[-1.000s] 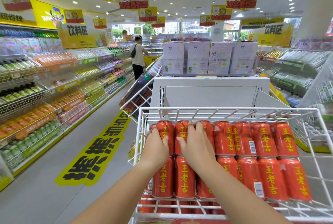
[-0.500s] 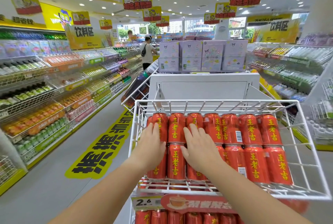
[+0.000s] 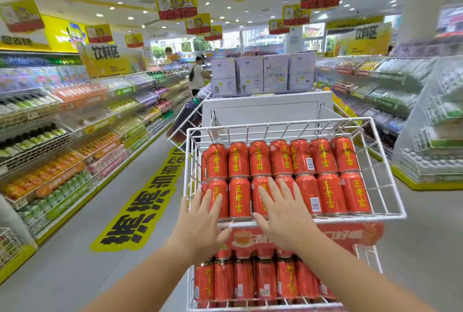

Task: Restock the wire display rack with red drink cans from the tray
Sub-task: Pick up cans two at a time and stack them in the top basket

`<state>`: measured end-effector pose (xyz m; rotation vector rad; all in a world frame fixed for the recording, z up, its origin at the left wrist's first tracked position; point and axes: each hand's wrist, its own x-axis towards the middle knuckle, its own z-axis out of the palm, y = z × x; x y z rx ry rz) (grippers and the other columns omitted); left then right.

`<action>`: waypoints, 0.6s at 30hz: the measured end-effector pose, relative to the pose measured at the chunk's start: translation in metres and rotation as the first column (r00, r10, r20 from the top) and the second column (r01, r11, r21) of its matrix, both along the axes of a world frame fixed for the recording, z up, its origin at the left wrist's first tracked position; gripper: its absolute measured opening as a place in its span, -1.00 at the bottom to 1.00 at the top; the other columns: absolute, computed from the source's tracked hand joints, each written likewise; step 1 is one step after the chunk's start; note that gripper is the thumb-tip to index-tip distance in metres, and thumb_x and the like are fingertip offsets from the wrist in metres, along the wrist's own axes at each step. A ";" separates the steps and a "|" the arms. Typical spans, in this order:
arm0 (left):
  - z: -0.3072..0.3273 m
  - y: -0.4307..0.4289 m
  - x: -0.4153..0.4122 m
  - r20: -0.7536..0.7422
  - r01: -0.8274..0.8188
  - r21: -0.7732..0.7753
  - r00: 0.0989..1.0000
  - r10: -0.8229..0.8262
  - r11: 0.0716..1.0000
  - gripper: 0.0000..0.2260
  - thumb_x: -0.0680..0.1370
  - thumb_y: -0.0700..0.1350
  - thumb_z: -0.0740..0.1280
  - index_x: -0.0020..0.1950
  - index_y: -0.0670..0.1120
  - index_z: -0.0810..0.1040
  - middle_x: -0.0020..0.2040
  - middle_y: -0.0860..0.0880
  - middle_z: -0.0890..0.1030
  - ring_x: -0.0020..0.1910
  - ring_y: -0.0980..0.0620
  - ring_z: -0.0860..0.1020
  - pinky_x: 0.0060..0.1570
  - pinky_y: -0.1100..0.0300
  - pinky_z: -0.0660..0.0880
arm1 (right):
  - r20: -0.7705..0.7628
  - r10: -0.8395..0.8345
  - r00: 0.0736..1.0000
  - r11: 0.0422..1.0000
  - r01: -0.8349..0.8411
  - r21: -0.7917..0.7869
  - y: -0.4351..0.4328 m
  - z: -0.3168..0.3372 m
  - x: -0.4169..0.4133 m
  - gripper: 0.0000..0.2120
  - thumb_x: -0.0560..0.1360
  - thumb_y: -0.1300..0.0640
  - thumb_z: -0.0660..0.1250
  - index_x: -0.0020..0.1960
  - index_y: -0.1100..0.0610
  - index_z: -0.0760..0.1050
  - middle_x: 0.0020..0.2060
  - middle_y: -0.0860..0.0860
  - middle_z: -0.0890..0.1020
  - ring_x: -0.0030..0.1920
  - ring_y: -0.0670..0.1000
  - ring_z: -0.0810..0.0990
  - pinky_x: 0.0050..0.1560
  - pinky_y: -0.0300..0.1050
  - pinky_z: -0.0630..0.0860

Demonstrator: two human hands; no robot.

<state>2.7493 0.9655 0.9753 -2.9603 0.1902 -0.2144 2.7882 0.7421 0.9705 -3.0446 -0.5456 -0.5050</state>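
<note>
wire basket point(image 3: 380, 181) open from above — red cans point(image 3: 281, 158) pack its floor, its sides bar sideways reach.

The only view comes from a wide-angle camera worn on the person's head, facing forward and tilted somewhat down along a shop aisle, so that straight lines bow toward the picture's edges. It stands close over the wire rack point(image 3: 275, 127), whose upper load of red cans point(image 3: 260, 158) fills the lower middle, with more of them below, just above the bottom edge. Farther off it takes in the left shelves point(image 3: 62, 136), the right shelves point(image 3: 375, 81), the floor point(image 3: 75, 261) and the hanging signs point(image 3: 175, 3) under the ceiling.
</note>
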 end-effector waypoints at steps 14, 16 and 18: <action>-0.127 0.045 -0.125 -0.031 0.060 -0.064 0.998 -0.062 0.996 -0.29 0.51 0.24 0.09 0.53 -0.17 0.39 0.50 -0.30 0.40 0.47 -0.37 0.37 0.27 -0.46 0.38 | -0.091 -0.019 0.996 0.994 0.009 -0.107 0.014 -0.107 -0.140 -0.29 0.59 -0.30 0.02 0.60 0.08 0.18 0.61 0.16 0.16 0.59 0.22 0.12 0.52 0.34 0.11; -0.157 0.046 -0.140 -0.067 0.041 -0.074 0.997 -0.046 0.996 -0.29 0.53 0.24 0.07 0.55 -0.17 0.35 0.51 -0.30 0.38 0.48 -0.37 0.36 0.29 -0.45 0.36 | -0.135 -0.008 0.991 0.993 -0.008 -0.121 0.013 -0.136 -0.151 -0.30 0.58 -0.28 0.03 0.60 0.10 0.19 0.60 0.17 0.16 0.59 0.23 0.12 0.52 0.33 0.12; -0.196 0.046 -0.154 -0.118 0.020 -0.079 0.993 -0.029 0.997 -0.29 0.52 0.22 0.05 0.56 -0.18 0.33 0.52 -0.31 0.37 0.47 -0.37 0.36 0.31 -0.44 0.35 | -0.194 0.007 0.981 0.989 -0.036 -0.146 0.012 -0.173 -0.161 -0.29 0.57 -0.26 0.01 0.58 0.14 0.23 0.58 0.21 0.21 0.57 0.26 0.17 0.50 0.33 0.16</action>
